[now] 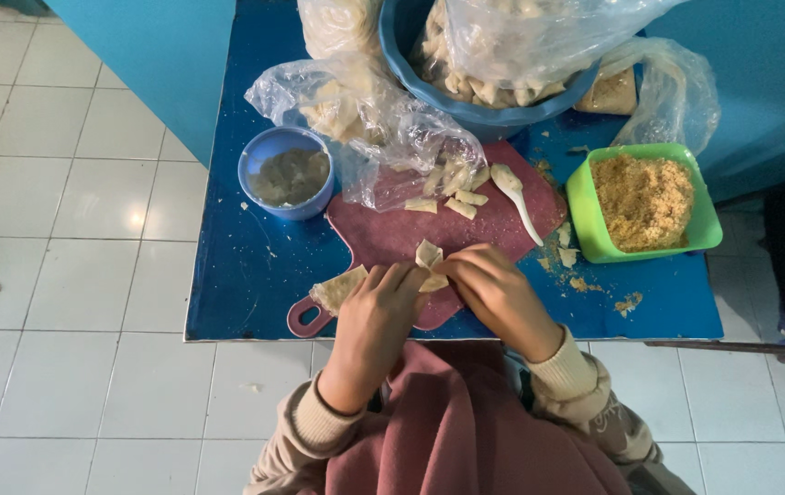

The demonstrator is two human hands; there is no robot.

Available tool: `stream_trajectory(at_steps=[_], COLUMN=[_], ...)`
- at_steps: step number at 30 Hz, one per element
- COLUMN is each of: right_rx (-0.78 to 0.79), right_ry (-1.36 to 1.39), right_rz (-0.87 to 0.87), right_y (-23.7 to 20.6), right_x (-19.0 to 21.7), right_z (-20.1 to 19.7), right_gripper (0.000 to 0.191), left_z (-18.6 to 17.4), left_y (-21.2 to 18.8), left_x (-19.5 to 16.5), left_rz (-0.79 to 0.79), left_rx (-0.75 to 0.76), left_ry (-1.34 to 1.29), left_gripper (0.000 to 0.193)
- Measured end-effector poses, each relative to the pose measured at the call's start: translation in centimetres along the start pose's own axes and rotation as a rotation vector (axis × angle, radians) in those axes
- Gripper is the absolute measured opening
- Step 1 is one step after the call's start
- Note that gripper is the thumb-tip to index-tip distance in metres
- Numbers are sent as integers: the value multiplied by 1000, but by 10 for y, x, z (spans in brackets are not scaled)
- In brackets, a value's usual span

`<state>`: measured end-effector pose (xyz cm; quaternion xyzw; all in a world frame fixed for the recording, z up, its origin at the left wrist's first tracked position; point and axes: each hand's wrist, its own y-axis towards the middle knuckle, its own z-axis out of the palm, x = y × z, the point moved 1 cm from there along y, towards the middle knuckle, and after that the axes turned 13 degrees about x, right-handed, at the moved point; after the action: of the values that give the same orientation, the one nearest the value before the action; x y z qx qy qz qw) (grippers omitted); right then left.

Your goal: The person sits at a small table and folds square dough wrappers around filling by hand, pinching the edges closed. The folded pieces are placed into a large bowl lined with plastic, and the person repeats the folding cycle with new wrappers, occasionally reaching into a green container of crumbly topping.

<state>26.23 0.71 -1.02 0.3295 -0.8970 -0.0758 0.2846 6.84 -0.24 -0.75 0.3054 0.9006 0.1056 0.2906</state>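
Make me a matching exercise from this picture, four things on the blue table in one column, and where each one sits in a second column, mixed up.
Things:
1. green tub of crumbs
2. small blue bowl
3. white spoon
4. folded wrapper

Places:
A. pinched between the left hand and right hand
B. at the right end of the table, off the board
C. lying on the dark red cutting board, past the hands
D. left of the board, beside a clear plastic bag

Pairs: 1-B, 2-D, 3-C, 4-A
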Motion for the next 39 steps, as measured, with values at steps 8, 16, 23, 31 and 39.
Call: stream_trajectory(at_steps=[8, 16, 23, 31, 39], right_rx=[9, -19, 33, 46, 68], right_ry=[-137, -221, -7, 7, -282], right_rz=[-108, -52, 58, 82, 26], right_y=[3, 5, 6, 11, 7], right_x=[-1, 4, -8, -10, -7], right_z=[-1, 7, 10, 11, 12], right_gripper=[27, 19, 13, 18, 23], left_z=[9, 9, 17, 20, 15], left_y=[4, 6, 12, 13, 13], left_x=[20, 19, 14, 14, 12], left_rz=[53, 28, -117, -149, -15], left_rx=[83, 23, 3, -50, -42], left_ry=[38, -33, -47, -118, 60], left_gripper=[18, 22, 8, 6, 11])
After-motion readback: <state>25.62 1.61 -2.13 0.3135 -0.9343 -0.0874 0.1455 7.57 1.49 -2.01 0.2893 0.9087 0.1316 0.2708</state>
